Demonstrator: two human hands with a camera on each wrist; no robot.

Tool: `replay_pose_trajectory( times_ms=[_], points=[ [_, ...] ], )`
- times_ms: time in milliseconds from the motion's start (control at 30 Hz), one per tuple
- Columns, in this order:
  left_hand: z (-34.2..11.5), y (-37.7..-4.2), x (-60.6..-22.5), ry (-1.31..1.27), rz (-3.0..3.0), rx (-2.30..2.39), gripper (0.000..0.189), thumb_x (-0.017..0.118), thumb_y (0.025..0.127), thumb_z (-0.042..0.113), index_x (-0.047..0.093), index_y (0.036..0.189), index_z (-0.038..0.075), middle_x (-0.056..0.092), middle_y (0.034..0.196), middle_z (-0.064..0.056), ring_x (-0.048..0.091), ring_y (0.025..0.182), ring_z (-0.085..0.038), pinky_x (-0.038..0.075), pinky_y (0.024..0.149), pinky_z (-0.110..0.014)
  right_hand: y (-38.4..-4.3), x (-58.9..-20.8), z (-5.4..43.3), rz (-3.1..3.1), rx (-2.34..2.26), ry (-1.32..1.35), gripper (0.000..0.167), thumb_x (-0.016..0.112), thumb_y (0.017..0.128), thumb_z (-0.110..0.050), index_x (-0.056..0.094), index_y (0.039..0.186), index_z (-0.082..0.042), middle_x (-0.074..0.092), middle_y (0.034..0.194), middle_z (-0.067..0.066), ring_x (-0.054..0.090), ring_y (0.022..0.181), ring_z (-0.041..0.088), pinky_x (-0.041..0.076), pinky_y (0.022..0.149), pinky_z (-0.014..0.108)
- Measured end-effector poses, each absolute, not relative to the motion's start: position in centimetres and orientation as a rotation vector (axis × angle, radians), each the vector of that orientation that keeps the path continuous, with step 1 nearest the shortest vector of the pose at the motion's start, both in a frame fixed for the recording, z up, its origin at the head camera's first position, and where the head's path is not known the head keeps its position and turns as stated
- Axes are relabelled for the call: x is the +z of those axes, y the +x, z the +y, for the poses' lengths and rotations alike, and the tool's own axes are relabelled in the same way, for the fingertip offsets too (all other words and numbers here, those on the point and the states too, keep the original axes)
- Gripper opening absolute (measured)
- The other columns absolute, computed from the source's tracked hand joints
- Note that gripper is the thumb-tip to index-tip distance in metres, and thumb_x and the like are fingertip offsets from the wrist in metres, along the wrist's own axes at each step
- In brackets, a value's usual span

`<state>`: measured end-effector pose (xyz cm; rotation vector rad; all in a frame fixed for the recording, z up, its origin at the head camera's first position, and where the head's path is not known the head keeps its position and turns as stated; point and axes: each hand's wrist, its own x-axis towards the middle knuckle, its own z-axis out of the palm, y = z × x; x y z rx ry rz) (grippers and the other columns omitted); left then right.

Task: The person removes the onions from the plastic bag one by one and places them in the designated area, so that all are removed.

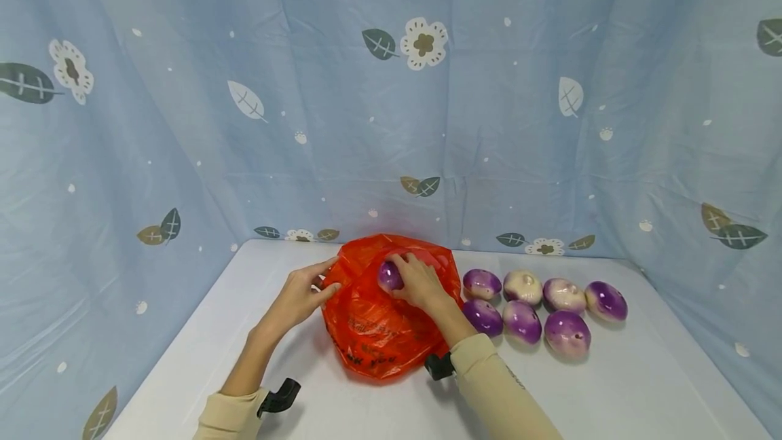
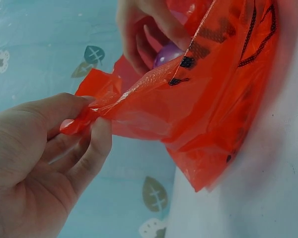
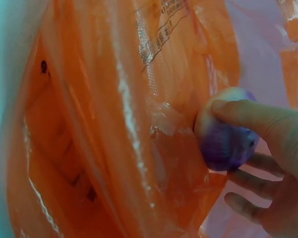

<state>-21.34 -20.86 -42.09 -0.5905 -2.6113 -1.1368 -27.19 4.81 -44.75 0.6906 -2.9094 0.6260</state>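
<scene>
A red plastic bag (image 1: 391,331) with dark printing stands on the white table. My left hand (image 1: 301,294) pinches the bag's left edge between thumb and fingers, which the left wrist view shows closely. Held in my right hand (image 1: 420,282) is a purple and white turnip (image 1: 389,276), at the mouth of the bag. In the right wrist view the thumb lies over that turnip (image 3: 226,131) with fingers beneath it, against the bag's film (image 3: 174,148). What lies deeper inside the bag is hidden.
Several purple and white turnips stand in two rows right of the bag, among them a front one (image 1: 567,335) and a pale one (image 1: 522,288). A blue patterned curtain (image 1: 366,121) hangs behind and beside the white table (image 1: 641,372).
</scene>
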Motion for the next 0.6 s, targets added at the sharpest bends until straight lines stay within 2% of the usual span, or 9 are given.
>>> replay_pose_trajectory(
  times_ms=[267, 600],
  points=[
    [-20.92, -21.37, -42.53, -0.582, -2.618, -1.138, 0.054, 0.074, 0.086, 0.011, 0.057, 0.138, 0.008, 0.072, 0.105, -0.014, 0.061, 0.068, -0.009, 0.052, 0.05, -0.021, -26.83, -44.87, 4.64, -2.902, 0.592, 0.702, 0.067, 0.082, 0.08, -0.029, 0.05, 0.138, -0.021, 0.054, 0.132, 0.016, 0.057, 0.116, 0.036, 0.046, 0.097, 0.059],
    [-20.93, -21.43, -42.03, -0.59, -2.614, -1.122, 0.054, 0.074, 0.086, 0.01, 0.057, 0.137, 0.006, 0.072, 0.101, -0.014, 0.061, 0.068, -0.009, 0.052, 0.05, -0.021, -26.39, -44.06, 4.44, -2.877, 0.657, 0.704, 0.068, 0.08, 0.081, -0.031, 0.049, 0.141, -0.023, 0.052, 0.134, 0.014, 0.056, 0.118, 0.035, 0.042, 0.104, 0.06]
  ],
)
